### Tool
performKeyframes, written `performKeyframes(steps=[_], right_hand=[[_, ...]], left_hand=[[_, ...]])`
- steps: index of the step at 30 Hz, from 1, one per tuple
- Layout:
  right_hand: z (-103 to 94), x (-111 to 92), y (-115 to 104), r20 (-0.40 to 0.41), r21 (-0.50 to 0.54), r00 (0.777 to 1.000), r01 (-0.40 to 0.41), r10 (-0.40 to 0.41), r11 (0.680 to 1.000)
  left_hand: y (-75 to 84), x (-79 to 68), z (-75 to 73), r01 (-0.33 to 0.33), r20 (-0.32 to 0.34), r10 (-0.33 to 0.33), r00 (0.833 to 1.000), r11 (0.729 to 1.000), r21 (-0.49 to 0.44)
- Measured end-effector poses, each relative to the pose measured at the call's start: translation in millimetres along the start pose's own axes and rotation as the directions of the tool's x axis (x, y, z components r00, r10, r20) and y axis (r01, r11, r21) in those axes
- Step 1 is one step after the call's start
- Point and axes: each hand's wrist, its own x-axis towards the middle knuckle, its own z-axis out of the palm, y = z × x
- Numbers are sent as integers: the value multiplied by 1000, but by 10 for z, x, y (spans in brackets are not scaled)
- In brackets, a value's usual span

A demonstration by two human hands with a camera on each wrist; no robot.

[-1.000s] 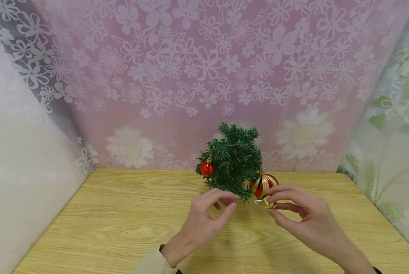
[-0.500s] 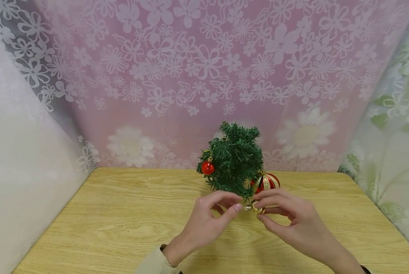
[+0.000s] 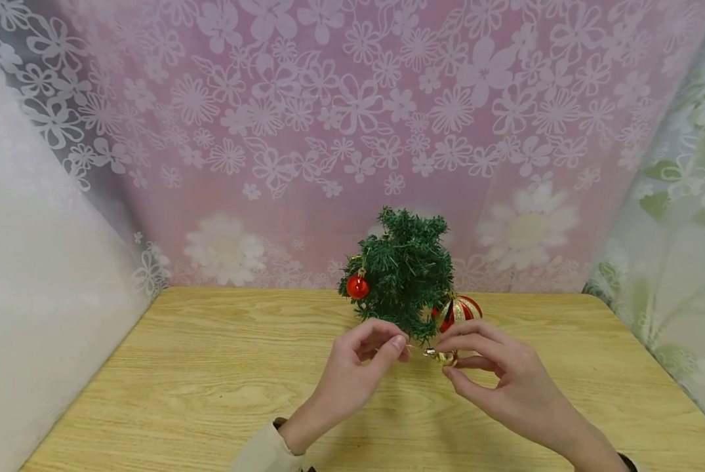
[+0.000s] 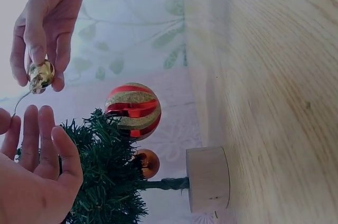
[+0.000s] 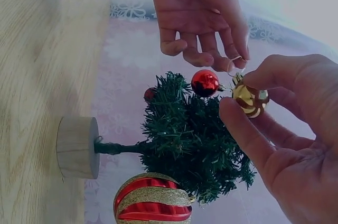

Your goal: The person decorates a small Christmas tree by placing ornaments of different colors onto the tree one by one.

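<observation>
A small shiny gold bauble (image 3: 447,358) is held between the thumb and fingers of my right hand (image 3: 508,380). Its cap points left, toward my left hand (image 3: 355,373), whose thumb and index finger pinch the thin gold hanging string (image 4: 20,101). The string stretches between the two hands in the left wrist view. Just behind them stands a little artificial Christmas tree (image 3: 408,269). On its left side hangs a shiny red bauble (image 3: 357,287); low on its right hangs a large red-and-gold striped bauble (image 3: 464,308), partly covered by my right hand.
The tree's round wooden base (image 4: 207,179) stands on the wooden table (image 3: 222,367). An orange-looking bauble (image 4: 148,163) hangs low among the branches. Flowered pink cloth (image 3: 305,164) rises behind the table, with pale cloth on both sides.
My right hand has moved left with the gold bauble, bringing it close to my left hand. The left thumb and index finger have closed on its string.
</observation>
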Motion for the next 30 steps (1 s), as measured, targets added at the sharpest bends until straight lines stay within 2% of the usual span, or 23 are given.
performKeyframes(steps=[4, 7, 15, 20, 30], right_hand=[[20, -1, 4, -21, -10, 1000, -20, 20, 1000], [42, -4, 7, -27, -11, 999, -41, 41, 999], [119, 16, -16, -51, -42, 996, -79, 76, 996], [135, 29, -20, -26, -28, 997, -74, 73, 997], [171, 45, -18, -18, -76, 998, -63, 61, 995]], left_hand=[[16, 0, 1, 50, 8, -49, 999, 996, -78], [21, -6, 3, 63, 9, -63, 998, 992, -107], [21, -26, 31, 20, 59, -11, 998, 987, -160], [31, -22, 35, 20, 87, -4, 996, 984, -177], [-7, -24, 30, -6, 109, 26, 994, 984, -179]])
